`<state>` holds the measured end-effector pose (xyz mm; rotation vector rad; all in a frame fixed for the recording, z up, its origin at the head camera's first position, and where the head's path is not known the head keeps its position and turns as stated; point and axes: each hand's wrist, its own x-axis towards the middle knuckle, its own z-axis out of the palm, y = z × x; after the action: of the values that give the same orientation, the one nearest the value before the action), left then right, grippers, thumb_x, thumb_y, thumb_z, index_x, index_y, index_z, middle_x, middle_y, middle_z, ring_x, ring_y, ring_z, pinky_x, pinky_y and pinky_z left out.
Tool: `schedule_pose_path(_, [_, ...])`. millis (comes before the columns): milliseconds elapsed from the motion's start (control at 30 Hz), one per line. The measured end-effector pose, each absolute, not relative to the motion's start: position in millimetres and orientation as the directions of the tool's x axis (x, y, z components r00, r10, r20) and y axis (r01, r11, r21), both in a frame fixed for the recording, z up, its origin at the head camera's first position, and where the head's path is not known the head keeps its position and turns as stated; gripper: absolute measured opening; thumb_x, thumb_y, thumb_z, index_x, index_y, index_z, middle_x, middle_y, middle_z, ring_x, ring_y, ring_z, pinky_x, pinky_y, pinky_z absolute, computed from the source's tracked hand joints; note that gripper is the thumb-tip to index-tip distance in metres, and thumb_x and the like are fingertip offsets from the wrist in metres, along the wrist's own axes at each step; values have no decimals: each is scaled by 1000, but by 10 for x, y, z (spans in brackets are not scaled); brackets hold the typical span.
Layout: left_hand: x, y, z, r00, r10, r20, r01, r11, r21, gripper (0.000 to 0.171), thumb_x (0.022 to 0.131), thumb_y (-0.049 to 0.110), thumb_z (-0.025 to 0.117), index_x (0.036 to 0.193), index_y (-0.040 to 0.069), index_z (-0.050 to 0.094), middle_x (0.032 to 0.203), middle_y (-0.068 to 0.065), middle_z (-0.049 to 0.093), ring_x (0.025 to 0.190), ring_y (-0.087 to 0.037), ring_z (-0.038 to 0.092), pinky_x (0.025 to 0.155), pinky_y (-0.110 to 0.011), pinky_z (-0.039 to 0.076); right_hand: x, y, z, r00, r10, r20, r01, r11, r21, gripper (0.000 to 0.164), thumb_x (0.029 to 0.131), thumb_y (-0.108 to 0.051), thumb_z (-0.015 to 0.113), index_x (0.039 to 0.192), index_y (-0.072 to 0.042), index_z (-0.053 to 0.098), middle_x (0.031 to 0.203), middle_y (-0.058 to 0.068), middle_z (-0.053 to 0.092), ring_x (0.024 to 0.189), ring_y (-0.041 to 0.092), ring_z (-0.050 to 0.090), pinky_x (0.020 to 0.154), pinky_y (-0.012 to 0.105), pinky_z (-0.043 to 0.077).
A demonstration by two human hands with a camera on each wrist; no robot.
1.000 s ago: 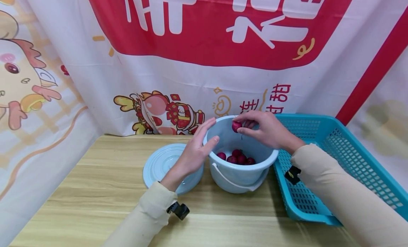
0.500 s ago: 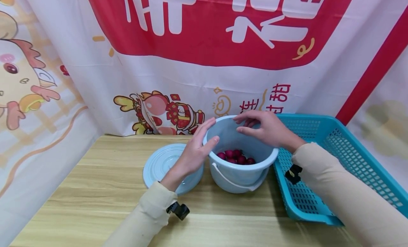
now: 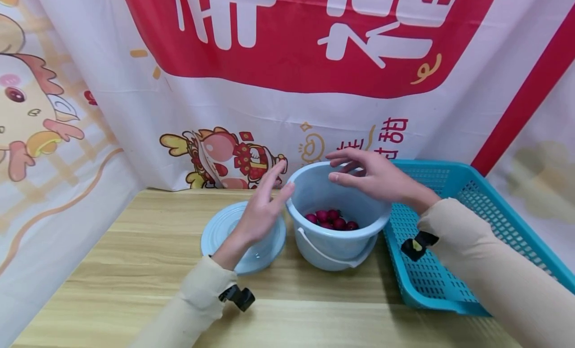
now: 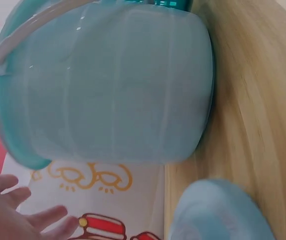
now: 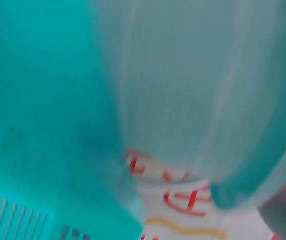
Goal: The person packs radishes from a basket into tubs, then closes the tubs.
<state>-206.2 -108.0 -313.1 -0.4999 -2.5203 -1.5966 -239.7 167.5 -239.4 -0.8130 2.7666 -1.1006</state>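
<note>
A light blue bucket (image 3: 310, 245) with a pale handle stands on the wooden table in the head view, and several small dark red radishes (image 3: 339, 223) lie on its bottom. Just left of the rim is my left hand (image 3: 260, 210), its fingers extended; the left wrist view shows its fingers (image 4: 48, 217) apart from the bucket wall. Over the bucket's far right rim hangs my right hand (image 3: 375, 177), fingers loosely bent with nothing between them. The right wrist view is blurred and mostly filled by the bucket (image 5: 182, 90); little of the hand shows there.
A round light blue lid (image 3: 217, 230) lies left of the bucket, partly behind my left forearm. A teal perforated basket (image 3: 415, 299) stands close on the right, under my right forearm. A printed white and red cloth (image 3: 269, 108) hangs behind the table.
My right hand let go of a radish, which dropped into the bucket; its fingers then spread and lifted slightly. My left hand moved left, away from the rim.
</note>
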Motion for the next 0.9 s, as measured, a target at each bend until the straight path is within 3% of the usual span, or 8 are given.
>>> schedule_pose_path(100, [-2029, -1196, -3095, -946, 171, 277, 322, 358, 877, 65, 109, 53, 48, 168, 34, 29, 177, 6, 23, 158, -28, 33, 125, -62, 37, -2317, 1561, -2349, -877, -464, 128, -419, 605, -677, 65, 98, -39, 75, 155, -20, 52, 152, 11, 60, 132, 34, 64, 101, 53, 62])
schedule_pose_path(400, [-1841, -1612, -3055, -983, 23, 180, 180, 221, 958, 61, 110, 52, 43, 166, 28, 33, 172, -6, 35, 158, -30, 34, 131, -65, 22, -2009, 1027, -2200, -911, -395, 119, -348, 582, -735, 73, 100, -46, 70, 163, -29, 40, 160, 5, 52, 140, 30, 57, 106, 55, 58])
schedule_pose_path(633, [-1676, -1878, -3076, -993, -65, 97, 80, 216, 973, 65, 110, 54, 38, 168, 25, 29, 177, 0, 24, 163, -28, 22, 134, -60, 16, -1773, 449, -2174, -948, -311, 66, -239, 560, -793, 79, 98, -57, 67, 165, -32, 34, 165, 3, 48, 151, 28, 48, 116, 59, 50])
schedule_pose_path(900, [-1573, -2116, -3122, -994, -110, -24, -30, 57, 998, 73, 110, 59, 31, 171, 21, 19, 180, 4, 13, 167, -23, 12, 137, -53, 9, -1681, -19, -2339, -961, -264, 79, -207, 502, -839, 81, 99, -59, 64, 167, -29, 32, 170, 0, 40, 158, 26, 39, 125, 60, 39])
